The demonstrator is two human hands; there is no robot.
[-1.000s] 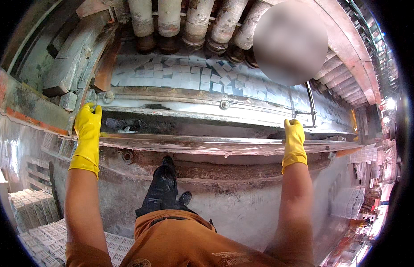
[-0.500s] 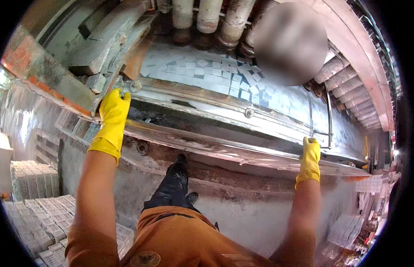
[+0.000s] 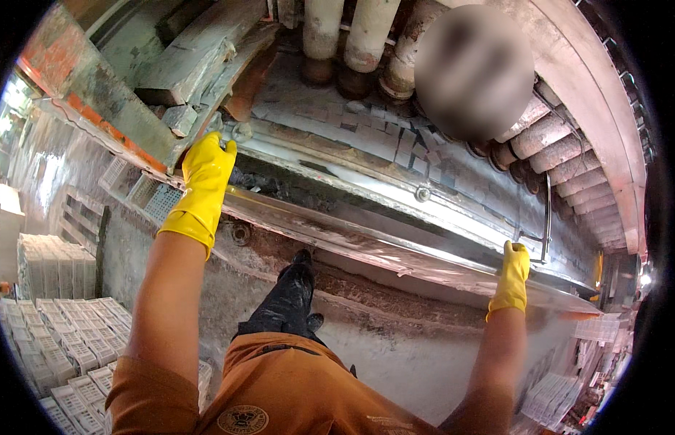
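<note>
My left hand [image 3: 207, 177], in a yellow rubber glove, is closed at the left end of a long, wet metal rail [image 3: 352, 172] on a machine. A round knob [image 3: 241, 132] sits just beyond its fingers. In a matching glove, my right hand [image 3: 513, 268] makes a fist at the rail's far right, against the end of a dark bent bar [image 3: 547, 217]. What either fist grips is hidden by the gloves. Small pale tiles [image 3: 366, 123] lie loosely on the wet bed behind the rail, and a second round knob [image 3: 422, 193] is fixed midway along it.
Thick cylindrical machine heads [image 3: 366, 43] line the far side, beside a blurred area. A long metal panel [image 3: 337, 235] runs along the near edge. Stacks of white plastic crates [image 3: 76, 333] stand at lower left, and more pale stacks [image 3: 553, 397] at lower right.
The view has shifted, so the machine and both hands appear farther right. Both hands keep their places at the rail. The tiled bed looks darker now.
</note>
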